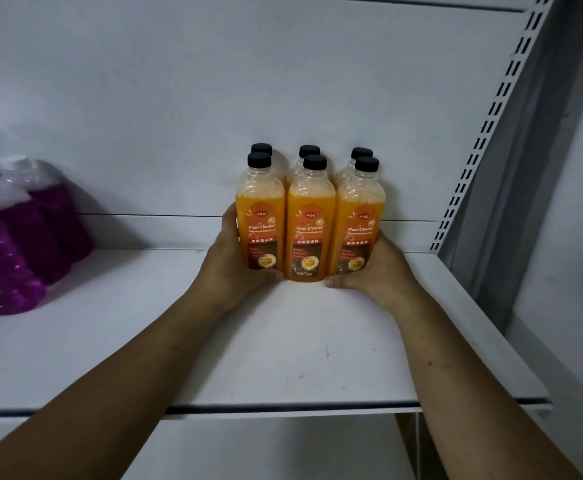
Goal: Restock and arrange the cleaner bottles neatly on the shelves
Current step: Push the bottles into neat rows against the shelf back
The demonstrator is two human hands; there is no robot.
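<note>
Left hand point(234, 251) at nine o'clock and right hand point(376, 268) at three clasp the orange bottles point(310, 220); uneven pushing could topple them.

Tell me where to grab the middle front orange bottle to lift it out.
By the neck under its black cap, from above. The middle bottle stands upright, close between the left bottle and right bottle, with another close behind, so its sides are blocked; only the top and label face are free.

Six orange bottles point(310, 223) on shelf point(283, 344), left hand point(228, 262), right hand point(376, 269) gripping sides
</note>
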